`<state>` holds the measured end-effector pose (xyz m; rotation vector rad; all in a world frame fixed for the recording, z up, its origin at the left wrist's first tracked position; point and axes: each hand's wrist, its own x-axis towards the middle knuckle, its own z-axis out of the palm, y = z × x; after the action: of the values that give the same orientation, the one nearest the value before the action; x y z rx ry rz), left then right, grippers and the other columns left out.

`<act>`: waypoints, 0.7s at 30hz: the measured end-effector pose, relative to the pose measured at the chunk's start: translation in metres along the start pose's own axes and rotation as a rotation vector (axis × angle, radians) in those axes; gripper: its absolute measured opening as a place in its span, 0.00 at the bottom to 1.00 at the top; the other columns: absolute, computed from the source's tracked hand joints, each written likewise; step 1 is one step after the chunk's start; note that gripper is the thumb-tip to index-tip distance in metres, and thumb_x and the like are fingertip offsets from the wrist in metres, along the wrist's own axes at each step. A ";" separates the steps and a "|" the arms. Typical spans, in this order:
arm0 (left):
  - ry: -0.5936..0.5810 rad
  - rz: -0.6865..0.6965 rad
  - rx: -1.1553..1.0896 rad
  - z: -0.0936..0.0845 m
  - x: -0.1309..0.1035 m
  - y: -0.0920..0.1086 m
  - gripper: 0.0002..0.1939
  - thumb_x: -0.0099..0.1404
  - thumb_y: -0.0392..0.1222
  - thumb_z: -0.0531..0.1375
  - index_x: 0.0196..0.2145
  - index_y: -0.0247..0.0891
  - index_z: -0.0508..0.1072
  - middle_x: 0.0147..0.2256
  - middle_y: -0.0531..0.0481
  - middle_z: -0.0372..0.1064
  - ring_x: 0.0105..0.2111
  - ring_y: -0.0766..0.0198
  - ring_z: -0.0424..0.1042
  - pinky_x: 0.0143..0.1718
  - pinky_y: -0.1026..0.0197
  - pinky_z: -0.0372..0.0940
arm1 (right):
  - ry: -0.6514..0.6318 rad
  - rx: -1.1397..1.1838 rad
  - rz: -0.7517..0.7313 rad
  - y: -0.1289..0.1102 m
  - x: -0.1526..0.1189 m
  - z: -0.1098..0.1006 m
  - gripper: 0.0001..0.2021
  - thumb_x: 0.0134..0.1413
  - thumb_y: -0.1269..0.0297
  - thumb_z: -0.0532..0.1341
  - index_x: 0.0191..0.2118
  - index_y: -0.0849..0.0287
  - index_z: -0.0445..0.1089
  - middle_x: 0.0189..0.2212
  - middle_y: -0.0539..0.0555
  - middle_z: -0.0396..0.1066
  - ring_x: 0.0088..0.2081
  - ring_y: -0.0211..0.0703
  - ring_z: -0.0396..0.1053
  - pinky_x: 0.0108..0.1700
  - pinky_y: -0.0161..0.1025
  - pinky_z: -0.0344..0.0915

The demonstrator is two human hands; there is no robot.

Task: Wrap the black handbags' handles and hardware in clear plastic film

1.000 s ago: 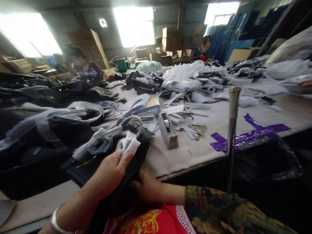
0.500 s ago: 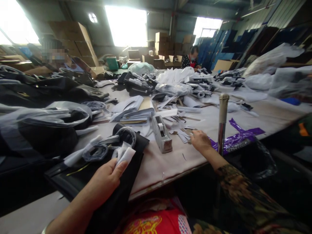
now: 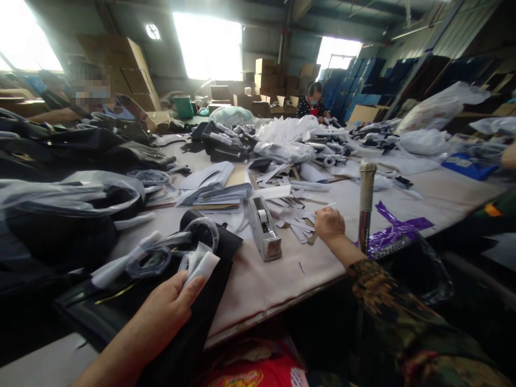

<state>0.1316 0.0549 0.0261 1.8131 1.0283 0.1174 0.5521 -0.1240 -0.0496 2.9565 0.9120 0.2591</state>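
Note:
My left hand (image 3: 177, 295) is closed around a white-wrapped handle end (image 3: 203, 263) of a black bag (image 3: 157, 301), which lies at the table's near edge. Coils of clear-wrapped strap (image 3: 149, 262) rest on the bag. To the right, my right hand (image 3: 329, 223) is closed low over the table, beside scattered paper strips (image 3: 300, 231). Its curled fingers face away, so whatever they pinch is hidden. A small white edge shows just above them. Between my hands stands a grey tape dispenser (image 3: 264, 228) with a roll in it.
A metal post with a taped top (image 3: 367, 185) rises by my right forearm, with purple plastic (image 3: 397, 231) behind it. Paper stacks (image 3: 221, 193) lie beyond the dispenser. Black bags (image 3: 72, 145) are heaped left. Two people (image 3: 119, 107) (image 3: 312, 105) sit across the table.
My right hand has drawn its fingers in from the paper strips and curled them closed. My left hand keeps its grip on the wrapped handle. The view has shifted slightly.

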 end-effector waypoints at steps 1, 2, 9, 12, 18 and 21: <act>-0.021 0.005 0.010 0.000 0.000 0.000 0.32 0.58 0.75 0.56 0.28 0.39 0.68 0.19 0.57 0.53 0.18 0.67 0.53 0.18 0.65 0.47 | 0.011 -0.018 -0.015 -0.002 0.008 -0.001 0.19 0.67 0.68 0.49 0.50 0.63 0.77 0.56 0.69 0.68 0.56 0.61 0.63 0.53 0.50 0.59; -0.034 0.005 0.019 0.001 0.000 -0.001 0.32 0.58 0.75 0.55 0.28 0.39 0.67 0.19 0.58 0.53 0.18 0.67 0.53 0.18 0.65 0.47 | 0.017 -0.036 -0.029 -0.004 0.015 -0.002 0.19 0.67 0.70 0.49 0.48 0.63 0.78 0.56 0.68 0.68 0.59 0.62 0.60 0.55 0.53 0.57; -0.012 0.010 0.024 0.000 -0.004 -0.005 0.31 0.60 0.74 0.55 0.29 0.40 0.67 0.20 0.58 0.52 0.18 0.67 0.52 0.19 0.64 0.46 | -0.113 -0.125 -0.066 -0.015 0.046 -0.005 0.14 0.56 0.80 0.56 0.37 0.65 0.80 0.42 0.68 0.78 0.55 0.62 0.68 0.57 0.58 0.54; -0.033 0.021 0.059 -0.001 -0.003 -0.004 0.30 0.62 0.73 0.52 0.30 0.39 0.67 0.20 0.58 0.52 0.18 0.67 0.53 0.19 0.64 0.46 | -0.170 -0.143 -0.063 -0.017 0.047 -0.016 0.15 0.58 0.79 0.55 0.40 0.67 0.80 0.40 0.70 0.79 0.45 0.56 0.75 0.51 0.52 0.61; -0.077 0.061 0.142 -0.003 0.003 -0.003 0.29 0.66 0.70 0.49 0.30 0.39 0.66 0.20 0.56 0.54 0.19 0.65 0.56 0.21 0.63 0.48 | -0.270 -0.171 -0.058 -0.014 0.018 -0.045 0.14 0.57 0.76 0.58 0.44 0.65 0.80 0.42 0.71 0.79 0.46 0.58 0.77 0.43 0.47 0.70; -0.078 0.074 0.144 -0.004 0.005 -0.007 0.29 0.66 0.70 0.49 0.30 0.39 0.66 0.21 0.56 0.55 0.20 0.65 0.57 0.21 0.63 0.49 | -0.313 -0.157 -0.073 -0.013 -0.016 -0.046 0.13 0.60 0.72 0.59 0.44 0.63 0.80 0.41 0.69 0.79 0.45 0.57 0.78 0.43 0.46 0.71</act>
<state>0.1286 0.0618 0.0207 1.9708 0.9347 0.0176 0.5241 -0.1234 -0.0077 2.7081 0.9068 -0.1267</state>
